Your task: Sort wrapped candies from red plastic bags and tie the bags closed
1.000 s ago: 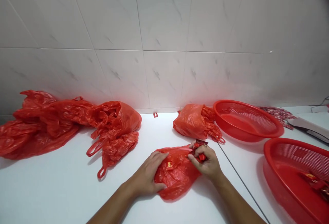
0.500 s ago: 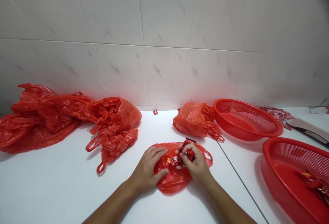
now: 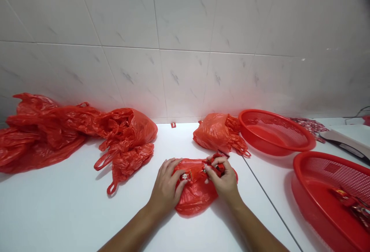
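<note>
A small red plastic bag (image 3: 196, 194) lies on the white counter in front of me. My left hand (image 3: 166, 185) rests on its left side, fingers spread and pressing the plastic down, with a small red wrapped packet (image 3: 185, 175) just off the fingertips. My right hand (image 3: 222, 177) is closed round a bunch of red wrapped packets (image 3: 215, 162) over the bag's upper right part.
A heap of red plastic bags (image 3: 72, 136) lies at the left by the tiled wall. Another bundled red bag (image 3: 219, 133) sits behind my hands. Two red mesh baskets stand at the right: one (image 3: 274, 132) farther back, one (image 3: 326, 194) nearer with packets inside. A grey device (image 3: 347, 142) is at far right.
My right hand has moved left with the packets, over the bag. My left hand has shifted slightly up on the bag. The bag is more flattened.
</note>
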The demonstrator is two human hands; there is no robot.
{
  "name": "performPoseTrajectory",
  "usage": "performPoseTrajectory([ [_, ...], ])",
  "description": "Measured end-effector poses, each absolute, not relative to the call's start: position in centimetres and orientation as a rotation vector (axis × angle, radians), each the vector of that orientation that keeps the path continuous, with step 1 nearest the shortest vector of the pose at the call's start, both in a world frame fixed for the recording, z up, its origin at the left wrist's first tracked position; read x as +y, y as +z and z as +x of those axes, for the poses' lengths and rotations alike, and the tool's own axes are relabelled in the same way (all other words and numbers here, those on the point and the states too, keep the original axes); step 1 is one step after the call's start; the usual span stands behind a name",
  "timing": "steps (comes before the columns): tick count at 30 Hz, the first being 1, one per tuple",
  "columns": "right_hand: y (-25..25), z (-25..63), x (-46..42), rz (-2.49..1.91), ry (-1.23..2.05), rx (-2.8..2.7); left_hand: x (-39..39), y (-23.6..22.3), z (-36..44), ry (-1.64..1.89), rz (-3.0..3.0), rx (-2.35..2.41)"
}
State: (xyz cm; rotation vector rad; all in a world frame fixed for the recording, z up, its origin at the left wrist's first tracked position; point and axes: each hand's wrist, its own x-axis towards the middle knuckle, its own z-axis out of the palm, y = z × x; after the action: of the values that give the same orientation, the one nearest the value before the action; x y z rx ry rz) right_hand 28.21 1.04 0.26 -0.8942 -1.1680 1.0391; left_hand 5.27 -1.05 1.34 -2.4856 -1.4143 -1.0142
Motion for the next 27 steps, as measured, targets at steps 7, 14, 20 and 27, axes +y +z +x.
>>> performPoseTrajectory([
  [7,0.1,28.3,0.8,-0.783,0.898,-1.394,-1.1,1.1,4.8,-0.912,-2.495,-1.482],
  [14,0.0,28.6,1.0,-0.708,0.713,-1.361,-1.1,0.7,4.4,-0.950,-2.508,-1.491],
  [20,0.3,28.7,1.3,-0.703,0.906,-1.345,-1.1,0.5,4.4,-0.928,-2.501,-1.487],
  [27,-0.8,28.3,1.2,-0.783,0.832,-1.341,-1.3,1.0,4.6,-0.902,-2.552,-1.468],
])
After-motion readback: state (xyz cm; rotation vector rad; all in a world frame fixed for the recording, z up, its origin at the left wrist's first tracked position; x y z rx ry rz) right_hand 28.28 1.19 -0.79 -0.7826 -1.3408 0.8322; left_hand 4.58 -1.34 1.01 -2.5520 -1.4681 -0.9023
